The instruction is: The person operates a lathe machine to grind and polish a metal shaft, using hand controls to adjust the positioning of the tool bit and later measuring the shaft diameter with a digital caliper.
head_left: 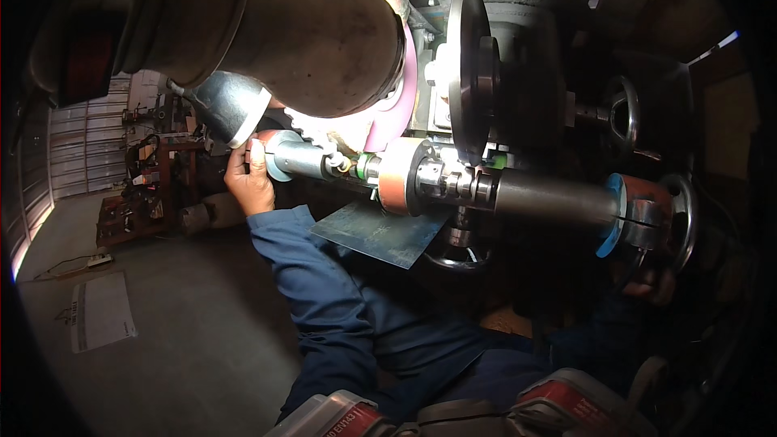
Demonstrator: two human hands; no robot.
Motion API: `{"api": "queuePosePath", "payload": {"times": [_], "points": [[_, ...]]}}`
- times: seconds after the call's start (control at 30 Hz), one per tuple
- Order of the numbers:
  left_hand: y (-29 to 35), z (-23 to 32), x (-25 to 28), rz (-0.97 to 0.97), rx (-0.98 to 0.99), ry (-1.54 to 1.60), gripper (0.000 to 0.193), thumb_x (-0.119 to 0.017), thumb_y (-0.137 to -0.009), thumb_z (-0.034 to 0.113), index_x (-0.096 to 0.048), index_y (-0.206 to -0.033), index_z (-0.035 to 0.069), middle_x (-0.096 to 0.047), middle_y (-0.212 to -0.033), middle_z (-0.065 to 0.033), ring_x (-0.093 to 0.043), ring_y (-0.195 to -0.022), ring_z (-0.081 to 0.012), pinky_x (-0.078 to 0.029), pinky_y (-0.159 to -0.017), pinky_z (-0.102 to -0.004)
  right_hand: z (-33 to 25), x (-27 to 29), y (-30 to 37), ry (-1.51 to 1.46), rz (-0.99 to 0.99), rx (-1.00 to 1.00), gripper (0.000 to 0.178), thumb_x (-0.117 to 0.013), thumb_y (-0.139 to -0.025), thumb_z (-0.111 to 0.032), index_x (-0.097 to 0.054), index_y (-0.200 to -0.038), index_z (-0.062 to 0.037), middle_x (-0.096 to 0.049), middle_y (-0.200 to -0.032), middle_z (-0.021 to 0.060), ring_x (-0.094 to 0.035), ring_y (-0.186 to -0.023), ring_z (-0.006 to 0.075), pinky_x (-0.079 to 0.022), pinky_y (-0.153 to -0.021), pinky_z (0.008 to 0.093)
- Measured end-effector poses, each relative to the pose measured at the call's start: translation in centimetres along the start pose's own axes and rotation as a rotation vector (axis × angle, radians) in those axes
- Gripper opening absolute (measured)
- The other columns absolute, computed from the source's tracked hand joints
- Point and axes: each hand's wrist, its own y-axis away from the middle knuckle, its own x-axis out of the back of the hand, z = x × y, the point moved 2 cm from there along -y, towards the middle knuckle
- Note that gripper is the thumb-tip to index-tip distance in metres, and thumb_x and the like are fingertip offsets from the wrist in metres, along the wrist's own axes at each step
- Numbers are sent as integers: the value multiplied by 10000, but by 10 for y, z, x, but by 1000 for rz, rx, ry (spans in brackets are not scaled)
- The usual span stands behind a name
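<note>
My left hand [252,184] is closed, thumb up, at the left end of a steel cylinder [306,159]. Its fingertips lie by a red collar [265,144] and the rim of a lamp [229,109]; which one they grip is hidden. In shadow at the right, my right hand [654,285] is curled below an orange clamp [645,201], beside a thin dark lever; what it holds I cannot make out. Between the hands, a stepped shaft [465,184] lies horizontally, with an orange ring [398,178] and a thick grey sleeve [554,201] around the same line.
A pink grinding wheel [396,109] stands behind the shaft, beneath a fat brown duct [324,44]. Right of it rises a large dark disc [467,73]. A flat metal sheet [384,233] juts toward me. Handwheels [686,226] sit at the right; a cluttered bench [133,222] stands far left.
</note>
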Motion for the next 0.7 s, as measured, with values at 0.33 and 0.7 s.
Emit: {"api": "queuePosePath", "payload": {"times": [0.33,0.7], "points": [[-4,6,-1,-22,-27,-46,275,-681,-899,190,-658,-1030,-51,-648,-1046,-86,-592,-879,-112,-478,-820,-264,-22,-19,-99,-523,-691,-673,364,-375,-1019,-213,-447,-1257,52,-619,-1084,219,-643,-966,263,-546,-803,314],[-6,12,-9,-19,-55,-17,255,-727,-864,191,-680,-975,-34,-662,-863,-16,-559,-811,-88,-467,-763,-259,-18,-51,-159,-557,-995,-803,326,-367,-1009,-130,-500,-1271,13,-622,-1140,213,-629,-1059,309,-468,-914,378]]}}
